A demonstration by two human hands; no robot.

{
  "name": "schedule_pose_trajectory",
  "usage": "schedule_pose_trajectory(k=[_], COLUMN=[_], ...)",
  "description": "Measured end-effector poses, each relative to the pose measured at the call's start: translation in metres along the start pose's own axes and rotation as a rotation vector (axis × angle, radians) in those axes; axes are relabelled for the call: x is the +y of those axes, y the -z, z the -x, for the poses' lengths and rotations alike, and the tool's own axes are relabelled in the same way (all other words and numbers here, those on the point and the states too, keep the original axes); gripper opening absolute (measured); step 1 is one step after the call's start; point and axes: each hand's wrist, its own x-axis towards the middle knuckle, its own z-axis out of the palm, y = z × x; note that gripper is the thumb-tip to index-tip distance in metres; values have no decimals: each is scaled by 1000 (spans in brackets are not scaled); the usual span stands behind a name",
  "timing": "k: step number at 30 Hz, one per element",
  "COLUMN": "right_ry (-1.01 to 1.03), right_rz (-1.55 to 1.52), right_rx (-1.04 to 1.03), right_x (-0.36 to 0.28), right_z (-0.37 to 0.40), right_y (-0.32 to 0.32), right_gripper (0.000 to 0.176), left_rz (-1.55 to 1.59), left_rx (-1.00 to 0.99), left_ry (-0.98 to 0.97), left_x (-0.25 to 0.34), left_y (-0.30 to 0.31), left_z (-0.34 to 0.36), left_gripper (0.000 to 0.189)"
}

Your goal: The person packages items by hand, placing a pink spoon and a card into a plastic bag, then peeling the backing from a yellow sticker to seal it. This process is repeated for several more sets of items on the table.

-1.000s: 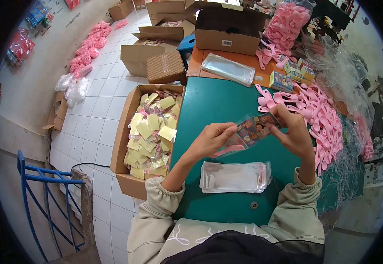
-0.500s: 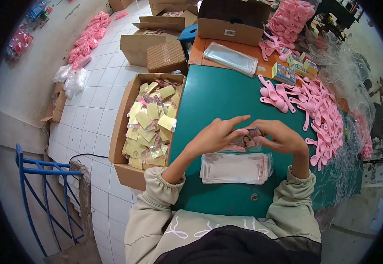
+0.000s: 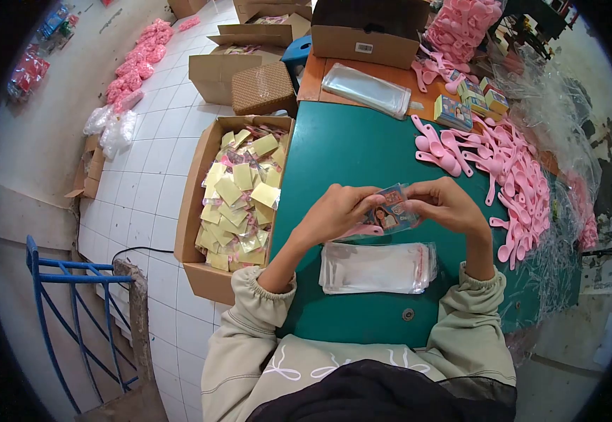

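Both hands meet over the green table around one clear plastic bag (image 3: 410,221) with a printed card (image 3: 388,217) and a pink spoon (image 3: 367,230) in it. My left hand (image 3: 334,214) is closed on the left side of the bag, its fingers partly covering the spoon. At the upper right corner, my right hand (image 3: 446,204) pinches the bag's edge between thumb and fingers. Just below the hands lies a stack of flat clear plastic bags (image 3: 376,269). The card tilts towards me, its picture side up.
Left of the green table (image 3: 348,155) stands a cardboard box (image 3: 200,271) full of yellow-backed packets (image 3: 228,188). Pink spoons (image 3: 517,183) are heaped at the right. Card stacks (image 3: 452,112), more clear bags (image 3: 368,89) and an open carton (image 3: 366,39) sit at the back.
The card and bag have turned up and show more of the printed side. My left hand's raised index finger has folded down onto the bag; my right hand has shifted slightly up.
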Motion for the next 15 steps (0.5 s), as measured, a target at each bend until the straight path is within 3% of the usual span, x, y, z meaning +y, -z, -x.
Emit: schedule_pose_trajectory(k=[9,12,15], right_ry=[0,18,33], right_rz=[277,398,405], right_rx=[-18,-33,-11], right_x=[-4,2,-1], right_z=[-3,-7,-8], right_y=[-4,-4,-7], right_gripper=[15,18,19], left_rz=[74,-175,-183], left_rx=[-1,-32,21], left_ry=[-93,-93,-43], left_x=[-3,2,5], left_y=[-10,-8,-9], left_z=[0,0,2], left_gripper=[29,36,46])
